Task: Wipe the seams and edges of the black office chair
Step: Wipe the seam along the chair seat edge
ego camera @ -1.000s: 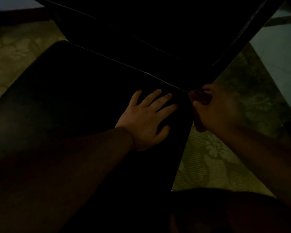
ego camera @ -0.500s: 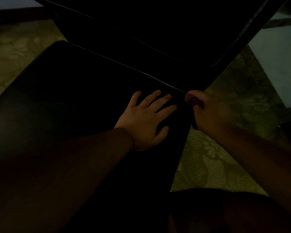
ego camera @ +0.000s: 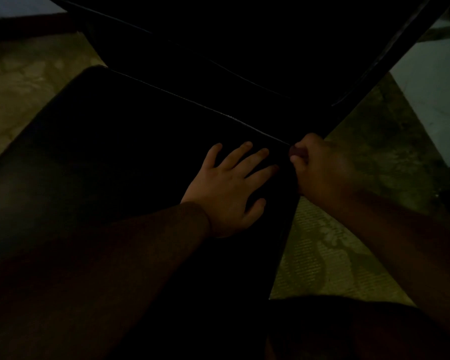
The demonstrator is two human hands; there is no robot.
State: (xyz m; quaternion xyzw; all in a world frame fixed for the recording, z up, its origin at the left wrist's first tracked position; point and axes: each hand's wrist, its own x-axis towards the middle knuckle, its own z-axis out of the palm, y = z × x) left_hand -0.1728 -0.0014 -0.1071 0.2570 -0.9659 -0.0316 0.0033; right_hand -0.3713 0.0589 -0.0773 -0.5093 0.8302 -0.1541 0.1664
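Two hands in my head view, very dark frame. Biggest thing is the black office chair [ego camera: 109,162] — its seat fills the left and middle, the backrest [ego camera: 283,48] rises across the top, and a thin pale seam line [ego camera: 198,106] runs diagonally along the back edge of the seat down toward the right-hand corner. The seat's right edge drops off toward the bottom of the frame. Under and around it I see a patterned floor [ego camera: 320,258], greenish on the right and left, with a paler slab [ego camera: 437,89] at the far right. A dark shape sits at the bottom right below the forearm; I cannot tell what it is.

My left hand [ego camera: 229,188] lies flat on the seat near its back right corner, palm down, fingers straight and spread, thumb out toward the seat's right edge — relaxed, gripping nothing. The left forearm crosses the seat from the lower left.

My right hand [ego camera: 322,167] is at the seat's back right corner, right where the seam line ends, just beside the left fingertips. Its fingers are clenched into a curl with a small dark reddish bit [ego camera: 295,151] showing at the knuckles; too dim for me to tell whether it's a cloth or what the fist grips
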